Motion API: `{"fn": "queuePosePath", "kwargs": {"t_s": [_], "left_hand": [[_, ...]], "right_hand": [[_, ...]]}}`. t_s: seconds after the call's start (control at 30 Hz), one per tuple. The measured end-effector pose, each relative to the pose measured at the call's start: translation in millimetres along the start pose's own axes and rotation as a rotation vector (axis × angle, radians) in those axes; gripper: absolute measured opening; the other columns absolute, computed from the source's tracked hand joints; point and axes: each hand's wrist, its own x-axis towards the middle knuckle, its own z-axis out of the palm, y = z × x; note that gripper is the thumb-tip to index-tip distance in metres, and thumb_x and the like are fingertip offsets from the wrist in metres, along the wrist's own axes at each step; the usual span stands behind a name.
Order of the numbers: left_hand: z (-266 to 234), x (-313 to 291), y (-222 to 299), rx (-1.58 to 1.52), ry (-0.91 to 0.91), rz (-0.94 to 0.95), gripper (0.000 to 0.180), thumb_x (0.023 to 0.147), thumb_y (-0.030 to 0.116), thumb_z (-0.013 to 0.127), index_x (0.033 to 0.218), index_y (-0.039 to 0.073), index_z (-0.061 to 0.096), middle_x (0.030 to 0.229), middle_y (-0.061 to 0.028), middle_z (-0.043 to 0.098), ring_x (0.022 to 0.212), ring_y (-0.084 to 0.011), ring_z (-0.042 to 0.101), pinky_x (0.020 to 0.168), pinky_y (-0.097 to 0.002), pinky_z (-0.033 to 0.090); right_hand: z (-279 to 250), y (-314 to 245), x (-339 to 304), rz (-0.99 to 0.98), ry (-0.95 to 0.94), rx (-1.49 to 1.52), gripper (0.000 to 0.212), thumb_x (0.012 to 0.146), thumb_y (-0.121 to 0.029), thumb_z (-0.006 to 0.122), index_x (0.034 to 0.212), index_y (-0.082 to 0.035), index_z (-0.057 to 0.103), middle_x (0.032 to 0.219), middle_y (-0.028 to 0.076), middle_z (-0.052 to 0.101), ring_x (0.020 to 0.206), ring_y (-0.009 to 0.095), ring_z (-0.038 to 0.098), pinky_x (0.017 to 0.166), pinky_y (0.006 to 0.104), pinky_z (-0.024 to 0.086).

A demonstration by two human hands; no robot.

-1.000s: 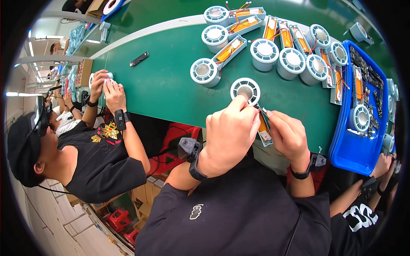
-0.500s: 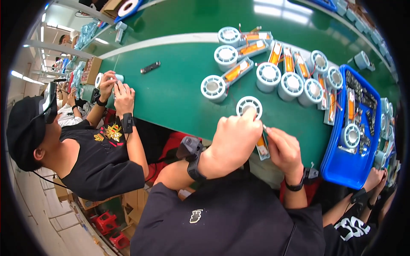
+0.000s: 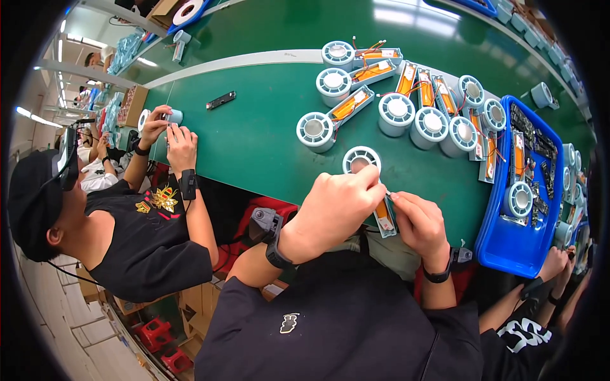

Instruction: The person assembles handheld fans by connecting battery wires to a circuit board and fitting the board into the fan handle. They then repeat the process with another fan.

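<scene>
Near the table's front edge lies a light-blue handheld fan housing (image 3: 361,154), its round slotted head pointing away from me. Below the head, its opened handle (image 3: 385,223) shows an orange battery strip. My left hand (image 3: 333,209) is closed over the joint of head and handle, its fingertips hiding part of both. Beside it, my right hand (image 3: 419,225) pinches at the handle's right edge, thumb and forefinger together. What sits between those fingertips is tiny, perhaps a wire end; I cannot make it out.
Several similar fan housings (image 3: 395,113) with orange batteries and red wires lie beyond my hands. At right stands a blue tray (image 3: 486,251) holding circuit boards and a fan housing. A dark strip-shaped part (image 3: 220,100) lies farther left. Co-workers (image 3: 146,235) sit on both sides.
The fan housing has shifted slightly left under my left hand, and more of its handle shows between my hands. My right hand keeps its pinch close to the handle.
</scene>
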Motion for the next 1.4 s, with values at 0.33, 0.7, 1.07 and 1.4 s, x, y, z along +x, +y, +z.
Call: {"fn": "queuePosePath", "kwargs": {"t_s": [0.33,0.7,1.07,1.4], "left_hand": [[-11.9,4.5,-7.9,0.068,-0.082,0.205,0.018,0.081,0.005,0.069,0.099,0.006,0.069,0.092,-0.0023,0.06,0.072,-0.0175,0.067,0.056,-0.0307,0.055],[27.0,-6.9,-6.1,-0.281,0.313,0.086,0.029,0.085,0.009,0.08,0.112,0.004,0.071,0.09,-0.0034,0.064,0.063,-0.0203,0.066,0.054,-0.0292,0.055],[30.6,-12.5,-8.2,-0.244,0.295,-0.041,0.021,0.08,0.009,0.084,0.1,0.011,0.077,0.093,-0.0026,0.063,0.054,-0.0114,0.058,0.046,-0.0278,0.047],[37.5,-10.4,0.0,-0.331,0.329,-0.102,0.014,0.081,0.006,0.082,0.093,0.006,0.073,0.093,-0.0044,0.063,0.055,-0.0154,0.061,0.047,-0.0304,0.049]], "right_hand": [[-0.4,-2.2,-2.2,0.029,0.026,0.05,0.027,0.08,0.01,0.071,0.107,0.006,0.07,0.098,0.021,0.074,0.083,0.034,0.074,0.07,0.0382,0.061],[4.3,-2.4,-2.8,0.103,0.139,0.057,0.023,0.081,0.011,0.071,0.103,0.003,0.07,0.092,0.019,0.075,0.081,0.034,0.075,0.069,0.0372,0.06],[4.3,0.1,-3.4,0.118,0.145,0.057,0.023,0.085,0.014,0.068,0.105,0.003,0.069,0.094,0.019,0.076,0.071,0.024,0.074,0.062,0.0316,0.059],[2.3,0.0,-3.0,0.126,0.124,0.028,0.023,0.083,0.014,0.069,0.104,0.003,0.07,0.093,0.019,0.076,0.073,0.026,0.074,0.064,0.0319,0.058]]}}
